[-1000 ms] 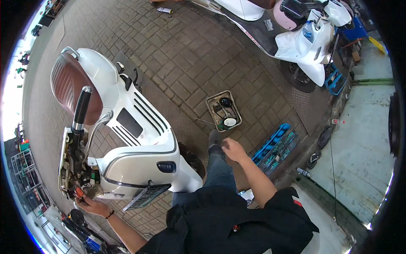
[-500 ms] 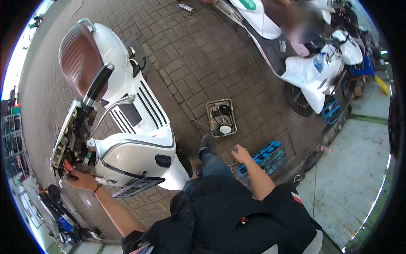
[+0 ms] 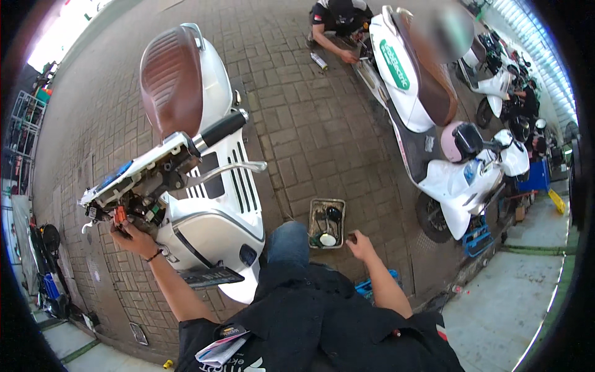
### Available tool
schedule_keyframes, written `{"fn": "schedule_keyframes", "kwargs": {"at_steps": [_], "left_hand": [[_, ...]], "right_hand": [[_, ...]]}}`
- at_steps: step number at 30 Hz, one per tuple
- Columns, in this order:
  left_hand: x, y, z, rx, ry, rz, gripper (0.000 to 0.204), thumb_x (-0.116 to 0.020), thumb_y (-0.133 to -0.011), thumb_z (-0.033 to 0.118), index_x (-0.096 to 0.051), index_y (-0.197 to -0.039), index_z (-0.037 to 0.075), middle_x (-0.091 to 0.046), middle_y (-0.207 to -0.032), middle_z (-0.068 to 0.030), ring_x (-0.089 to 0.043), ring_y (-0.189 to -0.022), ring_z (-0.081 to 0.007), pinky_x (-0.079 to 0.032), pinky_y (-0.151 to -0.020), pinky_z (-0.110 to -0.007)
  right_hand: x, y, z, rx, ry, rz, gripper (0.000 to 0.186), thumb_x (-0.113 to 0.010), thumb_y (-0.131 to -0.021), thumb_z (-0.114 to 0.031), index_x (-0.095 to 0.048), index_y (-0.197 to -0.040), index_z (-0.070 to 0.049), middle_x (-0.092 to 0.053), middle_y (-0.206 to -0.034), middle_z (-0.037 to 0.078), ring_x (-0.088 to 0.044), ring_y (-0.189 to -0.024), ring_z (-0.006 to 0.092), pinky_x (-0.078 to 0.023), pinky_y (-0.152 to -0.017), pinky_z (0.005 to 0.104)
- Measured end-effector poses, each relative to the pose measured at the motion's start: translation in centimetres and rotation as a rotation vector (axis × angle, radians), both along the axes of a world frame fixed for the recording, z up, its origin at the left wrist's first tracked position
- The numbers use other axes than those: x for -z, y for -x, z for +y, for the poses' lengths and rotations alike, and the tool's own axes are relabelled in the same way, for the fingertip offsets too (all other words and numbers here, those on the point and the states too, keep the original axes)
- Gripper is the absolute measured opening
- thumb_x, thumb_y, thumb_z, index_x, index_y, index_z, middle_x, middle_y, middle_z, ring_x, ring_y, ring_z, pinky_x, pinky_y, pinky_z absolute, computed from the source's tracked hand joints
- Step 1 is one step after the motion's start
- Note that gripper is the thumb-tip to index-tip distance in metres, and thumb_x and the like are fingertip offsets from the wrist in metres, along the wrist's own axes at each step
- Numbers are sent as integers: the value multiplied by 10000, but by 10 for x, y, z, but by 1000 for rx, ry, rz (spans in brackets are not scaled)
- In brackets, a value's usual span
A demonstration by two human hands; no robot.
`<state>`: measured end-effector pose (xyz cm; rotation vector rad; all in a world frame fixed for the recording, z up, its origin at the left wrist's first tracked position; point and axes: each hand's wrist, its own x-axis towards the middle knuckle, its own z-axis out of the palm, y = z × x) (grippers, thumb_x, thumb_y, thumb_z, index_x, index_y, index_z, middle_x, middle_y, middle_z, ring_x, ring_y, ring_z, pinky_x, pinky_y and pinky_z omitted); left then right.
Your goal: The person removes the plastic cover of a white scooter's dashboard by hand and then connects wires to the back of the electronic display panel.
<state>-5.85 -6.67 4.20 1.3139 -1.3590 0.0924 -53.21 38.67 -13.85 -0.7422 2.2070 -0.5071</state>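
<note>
My left hand (image 3: 133, 239) grips an orange part (image 3: 119, 216) among the exposed wiring of the white scooter's (image 3: 204, 229) opened handlebar (image 3: 158, 170); what exactly the part is, I cannot make out. A black grip (image 3: 220, 133) and silver lever stick out to the right, above the striped floorboard. My right hand (image 3: 359, 245) hangs loosely open beside my knee, right of a metal tray (image 3: 328, 245) that holds dark parts and a round white piece.
A second white scooter (image 3: 403, 80) stands at the right, where a co-worker (image 3: 334, 25) crouches near a spray can (image 3: 319, 61). A blue toolbox (image 3: 378, 286) is partly behind my right arm. More scooters (image 3: 496, 84) line the right wall. Motorbikes and racks (image 3: 28, 130) stand at the left.
The view has tilted up, bringing the co-worker into sight. The handlebar looks turned toward the right. My left hand stays at the orange part; my right hand remains near my knee.
</note>
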Motion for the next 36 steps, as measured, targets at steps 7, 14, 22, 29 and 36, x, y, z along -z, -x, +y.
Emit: {"fn": "schedule_keyframes", "kwargs": {"at_steps": [7,14,22,29,36], "left_hand": [[2,-3,5,31,-104,89,492,-526,-1012,392,-509,-1198,-63,-575,-1111,-160,-541,-912,-232,-480,-792,-362],[1,4,16,29,-96,221,402,-535,-988,288,-525,-1224,-37,-583,-1181,-129,-567,-1082,-223,-456,-932,-360],[-43,48,40,-145,-259,200,420,-560,-910,199,-510,-1237,-59,-569,-1189,-138,-534,-1143,-222,-413,-995,-360],[-88,99,60,-371,-219,91,475,-860,-721,340,-508,-757,22,-538,-981,-106,-524,-888,-253,-444,-822,-342],[-96,147,90,-560,-283,9,451,-835,-758,355,-573,-784,-11,-585,-1211,-148,-559,-1161,-307,-449,-967,-401]], "right_hand": [[4,14,-33,-31,-107,-170,417,-705,-887,-238,-598,-1202,14,-695,-1042,220,-681,-989,337,-530,-857,418],[-21,114,-280,-333,84,-115,408,-701,-883,-202,-598,-1213,14,-708,-1086,182,-695,-979,276,-543,-845,390],[-20,256,-552,-688,122,65,320,-693,-873,-127,-624,-1143,31,-700,-1033,205,-695,-907,250,-546,-802,384],[50,288,-619,-1028,23,86,301,-675,-890,-106,-614,-1139,51,-698,-1014,184,-706,-814,247,-556,-684,396],[111,251,-696,-1325,-173,-119,314,-662,-914,-112,-589,-1170,54,-695,-981,154,-703,-789,231,-553,-628,373]]}}
